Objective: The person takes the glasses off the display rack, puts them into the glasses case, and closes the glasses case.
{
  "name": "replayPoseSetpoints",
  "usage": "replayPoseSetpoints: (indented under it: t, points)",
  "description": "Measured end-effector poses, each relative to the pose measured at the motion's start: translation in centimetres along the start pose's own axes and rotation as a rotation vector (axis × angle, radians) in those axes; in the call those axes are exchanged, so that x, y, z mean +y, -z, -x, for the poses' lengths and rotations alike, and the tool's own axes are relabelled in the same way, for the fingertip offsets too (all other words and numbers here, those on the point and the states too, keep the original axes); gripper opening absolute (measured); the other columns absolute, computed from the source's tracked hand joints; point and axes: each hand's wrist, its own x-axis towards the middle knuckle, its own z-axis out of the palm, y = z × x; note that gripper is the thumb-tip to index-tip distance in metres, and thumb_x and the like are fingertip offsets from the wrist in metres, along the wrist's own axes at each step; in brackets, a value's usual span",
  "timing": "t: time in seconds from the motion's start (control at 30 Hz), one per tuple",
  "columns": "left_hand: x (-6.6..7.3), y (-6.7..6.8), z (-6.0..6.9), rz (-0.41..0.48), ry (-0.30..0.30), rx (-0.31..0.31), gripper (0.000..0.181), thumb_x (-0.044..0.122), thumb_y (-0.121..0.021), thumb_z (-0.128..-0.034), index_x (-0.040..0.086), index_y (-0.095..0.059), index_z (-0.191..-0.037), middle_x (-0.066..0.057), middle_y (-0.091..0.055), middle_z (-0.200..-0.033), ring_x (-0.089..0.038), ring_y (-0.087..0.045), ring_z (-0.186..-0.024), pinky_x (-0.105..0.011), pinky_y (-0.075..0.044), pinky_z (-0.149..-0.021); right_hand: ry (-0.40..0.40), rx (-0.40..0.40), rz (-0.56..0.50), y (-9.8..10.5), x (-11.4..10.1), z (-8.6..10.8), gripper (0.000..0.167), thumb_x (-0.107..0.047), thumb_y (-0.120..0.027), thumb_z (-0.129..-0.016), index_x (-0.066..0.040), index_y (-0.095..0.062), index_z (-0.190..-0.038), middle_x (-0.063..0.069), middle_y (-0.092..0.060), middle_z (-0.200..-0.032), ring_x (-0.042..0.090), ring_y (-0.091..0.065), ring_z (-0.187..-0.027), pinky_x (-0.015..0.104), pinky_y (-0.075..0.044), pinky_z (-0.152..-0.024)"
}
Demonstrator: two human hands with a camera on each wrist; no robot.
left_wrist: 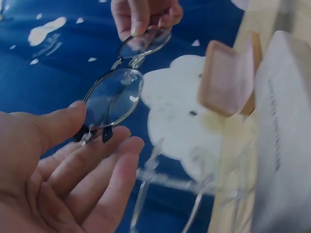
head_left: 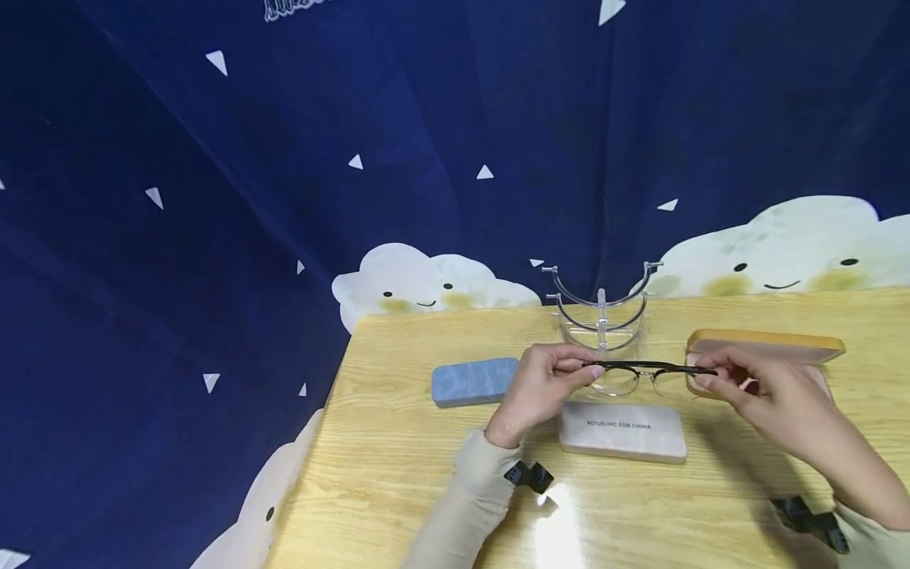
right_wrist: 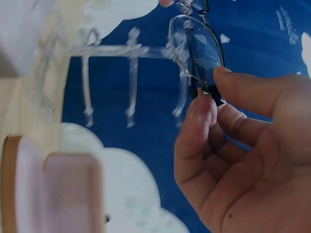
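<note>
A pair of glasses [head_left: 643, 371] with a dark upper rim and clear lenses hangs above the table between both hands. My left hand [head_left: 543, 383] pinches one end of the frame between thumb and fingers. The other end is pinched by my right hand [head_left: 771, 395]. In the left wrist view, one lens [left_wrist: 115, 98] lies close to the left thumb. A white glasses case [head_left: 622, 442] with printed lettering lies below the glasses, its lid down. Behind them stands a clear display rack [head_left: 602, 316] with curved arms, and no glasses show on it.
On the table [head_left: 370, 474], a blue glasses case [head_left: 472, 382] sits left of the left hand. An orange case [head_left: 768, 341] with a pink lining stands open behind the right hand. A dark blue curtain [head_left: 426, 118] with clouds hangs beyond the table's back edge.
</note>
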Motion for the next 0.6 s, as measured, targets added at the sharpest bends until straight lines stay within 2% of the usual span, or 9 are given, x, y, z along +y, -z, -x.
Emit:
replayPoseSetpoints:
  t: [0.17, 0.27, 0.43, 0.53, 0.6]
  points:
    - [0.2, -2.9, -1.2, -0.050, 0.040, 0.036, 0.018, 0.021, -0.076, -0.0972, 0.010, -0.079, -0.111, -0.007, -0.083, -0.097, 0.009, -0.071, -0.075, -0.013, -0.054, -0.064, -0.105, -0.068, -0.054, 0.8, 2.5, 0.7, 0.012, 0.008, -0.071, -0.092, 0.000, -0.072, -0.101, -0.012, -0.058, -0.076, -0.007, -0.047, -0.065, 0.018, -0.040, -0.050]
    - [0.5, -4.4, -2.2, -0.166, 0.031, 0.042, 0.018, 0.024, -0.073, -0.0988, 0.014, -0.080, -0.112, -0.001, -0.083, -0.097, 0.015, -0.066, -0.072, -0.009, -0.049, -0.064, -0.191, -0.096, -0.029, 1.2, 3.8, 0.8, 0.008, 0.003, -0.068, -0.097, 0.003, -0.071, -0.105, -0.006, -0.061, -0.077, -0.005, -0.046, -0.065, 0.021, -0.040, -0.050]
    - [0.9, -6.7, -4.0, -0.429, -0.024, -0.001, 0.019, 0.025, -0.067, -0.1024, 0.020, -0.079, -0.117, 0.012, -0.082, -0.100, 0.019, -0.055, -0.070, -0.003, -0.040, -0.068, -0.346, -0.137, 0.019, 2.0, 6.0, 0.9, 0.019, -0.006, -0.059, -0.105, 0.007, -0.067, -0.117, 0.007, -0.065, -0.082, 0.000, -0.047, -0.063, 0.025, -0.041, -0.049]
    - [0.9, -7.9, -5.0, -0.490, -0.028, -0.037, 0.019, 0.027, -0.066, -0.1033, 0.023, -0.078, -0.118, 0.016, -0.081, -0.097, 0.018, -0.055, -0.069, -0.003, -0.038, -0.069, -0.420, -0.133, 0.013, 2.3, 7.4, 1.2, 0.025, -0.009, -0.055, -0.108, 0.008, -0.064, -0.123, 0.012, -0.066, -0.085, 0.003, -0.048, -0.063, 0.027, -0.043, -0.049]
    - [0.7, -8.6, -5.6, -0.466, -0.005, -0.059, 0.018, 0.027, -0.066, -0.1032, 0.023, -0.077, -0.117, 0.016, -0.081, -0.094, 0.017, -0.057, -0.065, -0.005, -0.039, -0.066, -0.465, -0.123, 0.003, 2.5, 8.3, 1.4, 0.029, -0.011, -0.053, -0.109, 0.010, -0.062, -0.127, 0.016, -0.065, -0.087, 0.006, -0.050, -0.062, 0.028, -0.045, -0.049]
